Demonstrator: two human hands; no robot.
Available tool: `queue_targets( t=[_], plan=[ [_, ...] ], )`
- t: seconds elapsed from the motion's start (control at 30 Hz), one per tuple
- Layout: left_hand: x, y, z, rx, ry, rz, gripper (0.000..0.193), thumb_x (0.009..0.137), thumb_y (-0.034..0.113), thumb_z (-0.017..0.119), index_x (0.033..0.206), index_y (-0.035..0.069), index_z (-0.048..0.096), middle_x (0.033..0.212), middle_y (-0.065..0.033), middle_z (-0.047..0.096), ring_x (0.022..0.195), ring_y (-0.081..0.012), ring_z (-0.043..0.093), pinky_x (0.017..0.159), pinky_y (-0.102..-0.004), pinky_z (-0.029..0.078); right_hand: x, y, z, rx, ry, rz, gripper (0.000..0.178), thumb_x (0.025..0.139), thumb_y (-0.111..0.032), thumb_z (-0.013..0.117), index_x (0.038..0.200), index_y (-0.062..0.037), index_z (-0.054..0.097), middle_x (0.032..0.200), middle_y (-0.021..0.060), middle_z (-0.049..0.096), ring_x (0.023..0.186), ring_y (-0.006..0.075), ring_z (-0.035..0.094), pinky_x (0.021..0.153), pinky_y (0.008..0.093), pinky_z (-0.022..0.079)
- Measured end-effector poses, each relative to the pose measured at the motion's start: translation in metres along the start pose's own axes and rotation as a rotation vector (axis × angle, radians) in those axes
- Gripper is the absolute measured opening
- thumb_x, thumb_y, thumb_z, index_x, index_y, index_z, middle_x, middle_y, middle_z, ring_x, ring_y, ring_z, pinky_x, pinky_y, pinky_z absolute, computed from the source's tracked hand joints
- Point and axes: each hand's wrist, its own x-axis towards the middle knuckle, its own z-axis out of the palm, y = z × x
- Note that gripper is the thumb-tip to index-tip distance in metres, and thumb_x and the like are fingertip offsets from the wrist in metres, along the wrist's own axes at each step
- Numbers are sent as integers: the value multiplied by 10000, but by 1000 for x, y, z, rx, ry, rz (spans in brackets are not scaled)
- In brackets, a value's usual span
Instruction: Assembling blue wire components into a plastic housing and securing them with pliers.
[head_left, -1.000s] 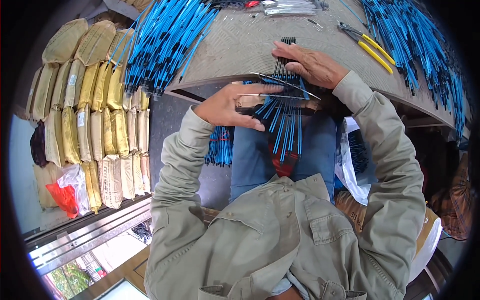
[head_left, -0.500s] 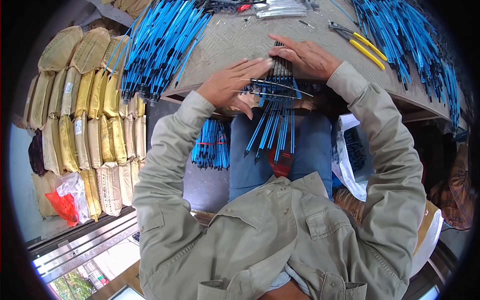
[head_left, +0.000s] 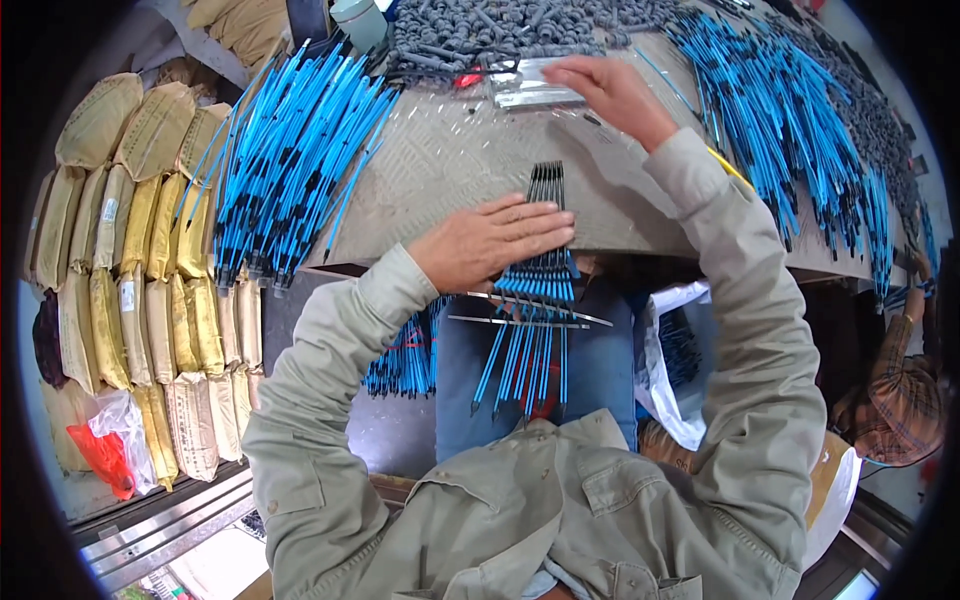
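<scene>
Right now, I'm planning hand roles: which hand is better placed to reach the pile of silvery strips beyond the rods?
Probably the right hand: it is stretched out at the silvery strips, while the left hand lies across the blue-and-black rods, farther away.

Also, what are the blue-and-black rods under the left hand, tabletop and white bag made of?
Blue-and-black rods: likely plastic or coated metal; even colour, smooth, slight sheen.
Tabletop: possibly laminate or sheet covering; matte grey-brown, faint pattern.
White bag: probably thin plastic film; glossy, creased.
</scene>
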Motion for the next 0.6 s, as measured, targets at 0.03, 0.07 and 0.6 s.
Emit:
queue_targets(
  t=[0.03, 0.07, 0.6],
  plan=[
    [0, 1, -1, -24, -18, -10, 573, 844, 188, 420, 1398, 95, 308, 1473, -45, 279, 1362, -185, 254, 1123, -341, 207, 13, 5, -7, -293, 109, 25, 194, 849, -210, 574, 998, -127, 667, 941, 14, 672, 768, 212, 610, 728, 314, 447],
    [-2, 2, -2, -18, -16, -18, 573, 844, 188, 420, 1398, 95, 308, 1473, -45, 279, 1362, -185, 254, 1123, -341, 207, 24, 10, -6, -292, 108, 14, 194, 849, -210, 574, 998, -127, 667, 941, 14, 672, 768, 212, 610, 728, 314, 447],
    [0, 1, -2, -116, 39, -34, 577, 825, 153, 446, 1386, 84, 324, 1471, -74, 276, 1356, -208, 265, 1117, -342, 216, 31, -4, -1, -937, 146, -118, 42, 782, -122, 554, 794, -113, 593, 779, 14, 576, 641, 250, 545, 597, 339, 420]
  ],
)
